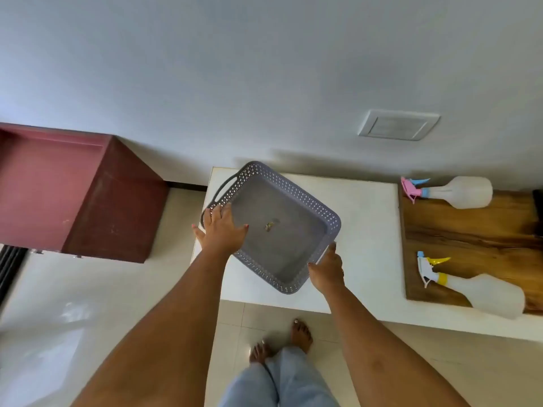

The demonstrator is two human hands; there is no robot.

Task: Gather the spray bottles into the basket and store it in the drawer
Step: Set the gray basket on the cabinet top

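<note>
Head view: left hand (221,229) lies flat, fingers straight, on the basket (296,242) rim; right hand (326,271) grips its near edge.

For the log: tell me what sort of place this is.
Probably a room in a home: tiled floor, a wall switch plate, and a white table with a grey basket and two spray bottles.

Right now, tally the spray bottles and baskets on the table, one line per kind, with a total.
Spray bottles: 2, the pink-trigger bottle and the yellow-trigger bottle.
Baskets: 1, the grey basket.
Total: 3.
</note>
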